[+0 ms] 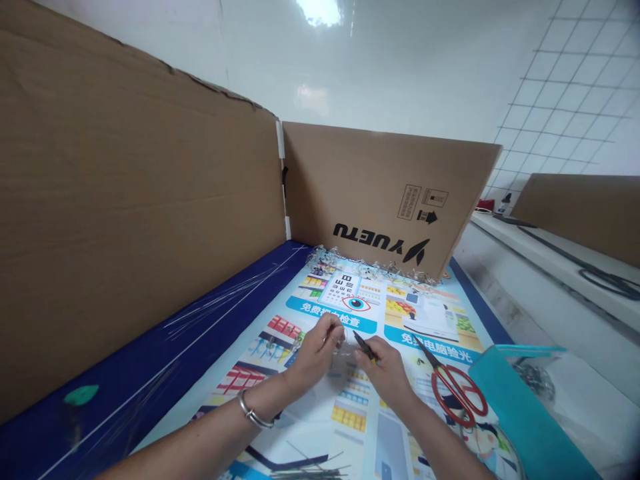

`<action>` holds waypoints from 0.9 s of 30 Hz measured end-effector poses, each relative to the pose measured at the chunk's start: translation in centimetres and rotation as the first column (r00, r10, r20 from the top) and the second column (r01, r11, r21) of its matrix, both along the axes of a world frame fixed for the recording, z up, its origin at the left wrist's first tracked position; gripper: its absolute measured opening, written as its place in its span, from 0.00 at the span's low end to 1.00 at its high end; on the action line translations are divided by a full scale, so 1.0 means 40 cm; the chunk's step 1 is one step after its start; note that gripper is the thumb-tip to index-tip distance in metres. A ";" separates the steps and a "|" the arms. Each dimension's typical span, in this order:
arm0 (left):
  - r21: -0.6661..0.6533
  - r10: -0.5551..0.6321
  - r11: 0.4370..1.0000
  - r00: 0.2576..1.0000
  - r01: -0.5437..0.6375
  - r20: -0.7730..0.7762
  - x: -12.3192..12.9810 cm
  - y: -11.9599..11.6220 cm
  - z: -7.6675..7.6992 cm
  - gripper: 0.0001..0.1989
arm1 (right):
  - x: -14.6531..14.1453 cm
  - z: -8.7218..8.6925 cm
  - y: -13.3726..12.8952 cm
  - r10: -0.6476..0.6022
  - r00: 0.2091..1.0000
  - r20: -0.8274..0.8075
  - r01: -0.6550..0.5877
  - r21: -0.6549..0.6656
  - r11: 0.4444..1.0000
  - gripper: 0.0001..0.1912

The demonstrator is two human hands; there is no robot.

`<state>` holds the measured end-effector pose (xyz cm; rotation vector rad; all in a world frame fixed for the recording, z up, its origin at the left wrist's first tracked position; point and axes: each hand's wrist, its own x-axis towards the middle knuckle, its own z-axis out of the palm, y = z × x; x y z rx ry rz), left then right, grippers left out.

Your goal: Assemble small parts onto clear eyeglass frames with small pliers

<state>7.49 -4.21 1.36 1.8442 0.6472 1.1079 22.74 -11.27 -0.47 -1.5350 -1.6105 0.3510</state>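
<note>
My left hand (315, 353), with a metal bangle (255, 411) on its wrist, pinches a small clear piece (339, 340) between its fingertips. My right hand (386, 375) grips a slim black-tipped tool (365, 347), possibly small pliers, whose tip is right by the clear piece. Red-handled scissors (457, 393) lie on the printed poster (350, 420) just right of my right hand. A few thin dark wires (310, 471) lie at the poster's near edge.
Tall cardboard panels (140, 200) stand along the left and back of the blue-edged work surface. A crumpled clear plastic strip (370, 263) lies along the back panel. A teal folder (520, 407) and a clear bag of dark bits (535, 380) sit at the right. A white ledge (550, 260) runs beyond.
</note>
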 end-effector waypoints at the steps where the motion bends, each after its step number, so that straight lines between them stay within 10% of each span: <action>1: 0.002 0.006 1.000 1.000 -0.006 -0.003 -0.001 0.001 0.001 0.10 | 0.004 0.000 0.001 -0.014 1.000 0.021 0.014 0.000 1.000 0.07; 27: 0.367 0.126 0.930 0.967 -0.036 -0.222 -0.014 0.027 -0.029 0.07 | 0.006 -0.009 -0.007 -0.105 0.882 0.459 0.141 -0.044 0.989 0.06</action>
